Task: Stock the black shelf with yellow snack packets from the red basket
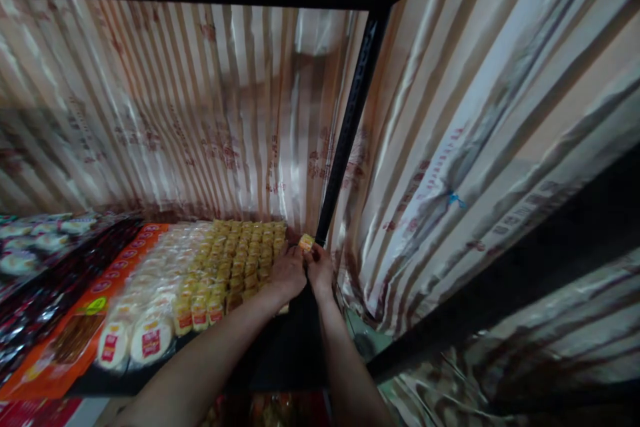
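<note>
Just beyond both fingertips, against the black upright post (pixel 345 140), the small yellow packet (pixel 306 241) sat pinched between left hand (pixel 289 273) and right hand (pixel 320 268), equally near.

black upright post (pixel 345 140) just right of hands, packed yellow snack rows (pixel 240 253) left

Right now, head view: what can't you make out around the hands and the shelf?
- Small yellow packet: label too small; left hand and right hand cover its lower part.
- Yellow packet rows: print blurred.
- Red writing on striped curtain: smeared, unreadable.
- Orange packets: cut by bottom-left edge.
</note>
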Motion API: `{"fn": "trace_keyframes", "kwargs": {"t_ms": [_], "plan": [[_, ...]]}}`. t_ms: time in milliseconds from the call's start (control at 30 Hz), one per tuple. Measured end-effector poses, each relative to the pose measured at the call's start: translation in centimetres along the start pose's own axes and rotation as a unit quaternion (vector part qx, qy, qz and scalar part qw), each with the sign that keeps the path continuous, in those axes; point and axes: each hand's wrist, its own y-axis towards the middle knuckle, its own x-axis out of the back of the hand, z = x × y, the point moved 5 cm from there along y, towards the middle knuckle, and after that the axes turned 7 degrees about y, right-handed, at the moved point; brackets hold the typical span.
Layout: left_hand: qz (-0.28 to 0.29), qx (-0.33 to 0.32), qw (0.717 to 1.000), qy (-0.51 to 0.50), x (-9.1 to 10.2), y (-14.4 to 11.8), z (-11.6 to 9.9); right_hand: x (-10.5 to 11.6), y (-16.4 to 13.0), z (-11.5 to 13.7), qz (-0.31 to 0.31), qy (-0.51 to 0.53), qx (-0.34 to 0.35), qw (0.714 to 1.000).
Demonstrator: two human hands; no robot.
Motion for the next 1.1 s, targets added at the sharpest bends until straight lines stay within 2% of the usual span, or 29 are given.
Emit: {"fn": "trace_keyframes", "kwargs": {"t_ms": [100,200,333,533,733,967,1100], "plan": [[0.013,-0.049,0.985,0.164,-0.5,1.1,-0.1,-0.7,1.3,-1.7,-0.028,-0.029,-0.012,0.999],[0.03,-0.069,0.973,0.219,-1.1,2.1,0.3,-1.5,2.3,-3.5,-0.033,-0.028,-0.017,0.999],[0.043,-0.08,0.977,0.192,-1.4,3.3,1.4,-3.0,3.4,-5.2,0.0,-0.012,-0.022,1.0],[0.021,-0.07,0.988,0.138,-1.3,5.0,2.9,-4.8,4.4,-5.9,0.014,-0.01,-0.029,0.999],[0.034,-0.068,0.974,0.213,-1.4,5.6,3.7,-6.0,4.9,-7.4,0.03,0.006,-0.031,0.999],[0.031,-0.055,0.977,0.202,-1.4,6.4,4.5,-6.8,5.1,-9.2,0.012,-0.001,-0.032,0.999],[0.035,-0.07,0.96,0.267,-1.1,6.7,4.2,-7.0,4.8,-9.5,0.012,-0.011,-0.047,0.999]]}}
